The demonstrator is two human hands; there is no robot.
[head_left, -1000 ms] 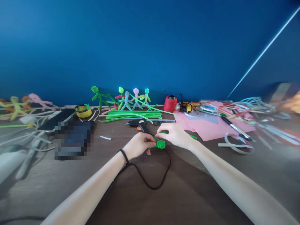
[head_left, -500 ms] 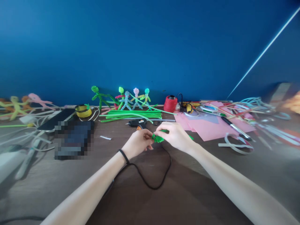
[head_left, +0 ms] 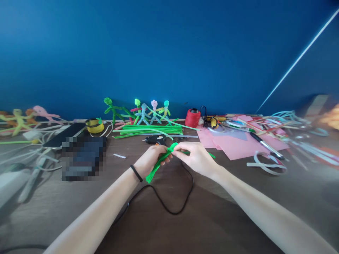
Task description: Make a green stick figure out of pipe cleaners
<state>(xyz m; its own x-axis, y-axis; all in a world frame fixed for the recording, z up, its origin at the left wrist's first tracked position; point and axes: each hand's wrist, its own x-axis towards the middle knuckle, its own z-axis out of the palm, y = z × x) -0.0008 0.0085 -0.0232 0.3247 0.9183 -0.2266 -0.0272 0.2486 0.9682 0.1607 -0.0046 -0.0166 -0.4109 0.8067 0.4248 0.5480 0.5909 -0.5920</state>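
Between my hands is a green pipe-cleaner piece point(head_left: 153, 173), with a wound, rounded upper end and a bundle of stems slanting down to the left. My left hand point(head_left: 151, 159) is closed around its upper part, partly hiding it. My right hand point(head_left: 195, 155) pinches the piece near the wound end, and a thin green stem runs out behind that hand to the right. Just beyond my hands lies a black glue gun point(head_left: 154, 139), its body partly hidden. Further back, a pile of green pipe cleaners point(head_left: 148, 131) rests on the table.
Pipe-cleaner figures point(head_left: 143, 112) lean on the blue wall. A red spool point(head_left: 192, 118), pink paper point(head_left: 238, 143) and a marker point(head_left: 266, 145) lie right; a yellow tape roll point(head_left: 94, 126) and a blurred dark device point(head_left: 84, 157) left. A black cord point(head_left: 172, 212) loops in front.
The green piece has turned in my hands, so its stem bundle now points down-left and the wound end up. My left hand has shifted slightly.
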